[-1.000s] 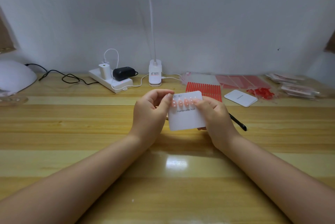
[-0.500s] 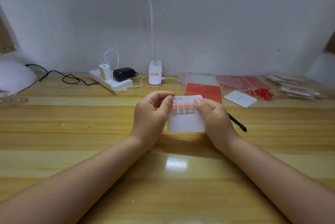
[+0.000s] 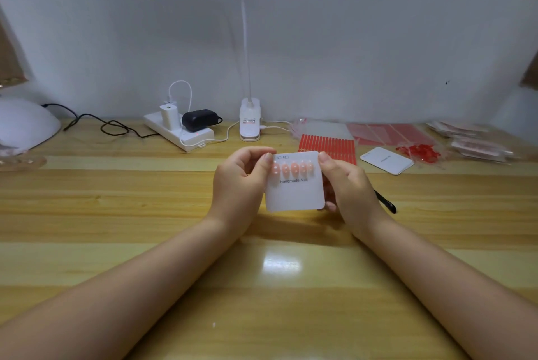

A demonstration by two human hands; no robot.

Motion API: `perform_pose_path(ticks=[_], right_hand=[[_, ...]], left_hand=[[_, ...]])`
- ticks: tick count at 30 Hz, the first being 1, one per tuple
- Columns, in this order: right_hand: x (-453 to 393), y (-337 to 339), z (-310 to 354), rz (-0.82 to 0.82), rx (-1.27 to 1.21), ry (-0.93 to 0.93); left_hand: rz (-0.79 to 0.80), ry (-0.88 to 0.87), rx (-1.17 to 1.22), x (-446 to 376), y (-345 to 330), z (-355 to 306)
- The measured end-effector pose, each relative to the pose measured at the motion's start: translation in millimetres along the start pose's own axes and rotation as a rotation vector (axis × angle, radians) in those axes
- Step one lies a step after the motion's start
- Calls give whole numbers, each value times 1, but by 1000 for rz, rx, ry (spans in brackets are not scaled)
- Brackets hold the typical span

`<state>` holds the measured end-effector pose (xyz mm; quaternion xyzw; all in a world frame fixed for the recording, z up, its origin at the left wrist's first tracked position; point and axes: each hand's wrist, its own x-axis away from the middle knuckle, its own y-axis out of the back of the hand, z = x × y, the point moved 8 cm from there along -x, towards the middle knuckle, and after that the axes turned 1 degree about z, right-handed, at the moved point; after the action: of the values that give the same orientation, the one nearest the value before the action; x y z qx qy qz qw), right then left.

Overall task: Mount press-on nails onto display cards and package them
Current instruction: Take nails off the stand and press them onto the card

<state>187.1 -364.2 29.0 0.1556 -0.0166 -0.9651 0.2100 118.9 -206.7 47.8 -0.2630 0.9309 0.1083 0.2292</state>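
Table (image 3: 116,214): a broad wooden top in glossy yellow planks is lying under everything, throwing back the lamp's glare.
Lamp base (image 3: 249,119): white plastic, rounded, is standing at the wall with a thin bent neck rising from it.
Power strip (image 3: 179,134): a long white bar is carrying a white charger and a black adapter.
Left hand (image 3: 238,185): fingers are curling round the card's left edge, the thumb pressing on its face beside the first nail.
Right hand (image 3: 349,185): thumb and fingers are pinching the card's right edge.
Display card (image 3: 294,193): white, square, round-cornered, is being held just above the table at centre, printed "Handmade Nail".
Press-on nails (image 3: 294,169): five glossy peach ovals are sitting in a row near its top.
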Motion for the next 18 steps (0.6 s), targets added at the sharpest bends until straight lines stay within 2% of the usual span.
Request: perform_pose_path(ticks=[13, 18], right_hand=[[2, 1, 1, -52, 150, 57], [2, 1, 0, -18, 29, 39]], left_hand=[[21, -17, -47, 0, -1, 2], [17, -5, -42, 0, 0, 3]])
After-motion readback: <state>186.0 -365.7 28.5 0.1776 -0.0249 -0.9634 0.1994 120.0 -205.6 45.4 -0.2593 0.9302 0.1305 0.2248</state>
